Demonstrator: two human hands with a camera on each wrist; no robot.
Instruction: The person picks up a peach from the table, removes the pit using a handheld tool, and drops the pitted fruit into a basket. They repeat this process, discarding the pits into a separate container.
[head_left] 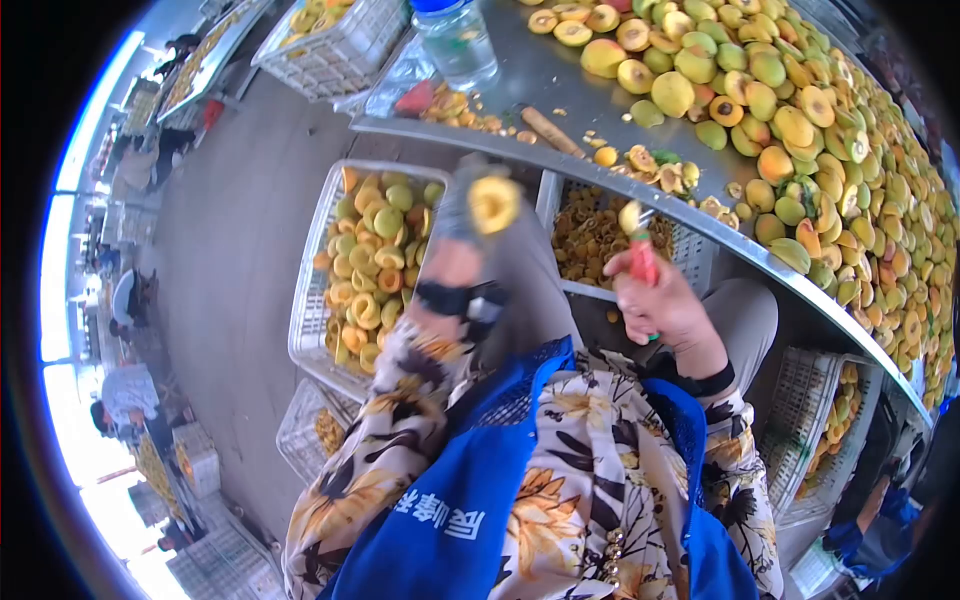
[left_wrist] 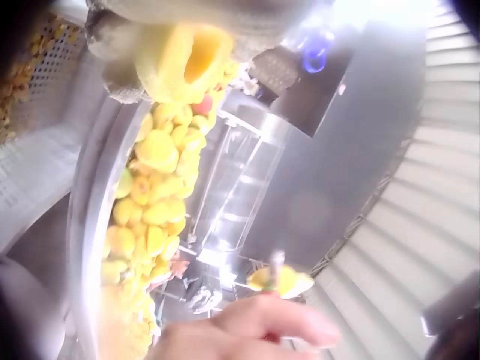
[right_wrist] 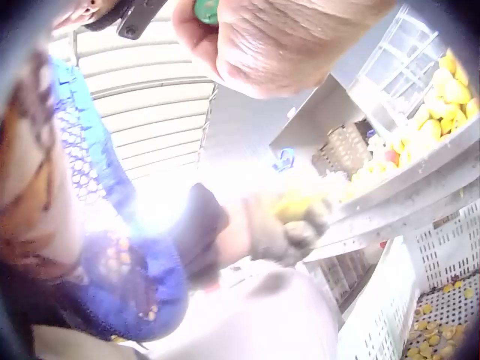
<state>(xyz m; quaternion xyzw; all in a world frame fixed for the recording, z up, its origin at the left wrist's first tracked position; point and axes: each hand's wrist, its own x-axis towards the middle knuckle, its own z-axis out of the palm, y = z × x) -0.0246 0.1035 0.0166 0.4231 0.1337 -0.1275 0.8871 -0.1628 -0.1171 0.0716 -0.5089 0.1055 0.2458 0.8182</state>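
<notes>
My left hand (head_left: 462, 222), in a grey glove and blurred, grips a yellow peach half (head_left: 493, 204) whose hollow faces up. The left wrist view shows this peach half (left_wrist: 184, 64) against the gloved fingers (left_wrist: 120, 49). My bare right hand (head_left: 668, 308) grips a red-handled pitting tool (head_left: 643, 260) with its metal tip upward. A pale yellow bit of fruit (head_left: 630, 216) is at that tip. In the right wrist view a green handle end (right_wrist: 206, 10) shows at the right hand (right_wrist: 281, 45). The hands are apart, above the lap.
A metal table (head_left: 560, 90) holds a large heap of peaches (head_left: 790, 130), a water bottle (head_left: 455, 45) and a wooden stick (head_left: 552, 132). A crate (head_left: 305, 270) of peach halves stands left; a crate (head_left: 548, 205) of scraps sits under the table edge. Another crate (head_left: 800, 420) stands right.
</notes>
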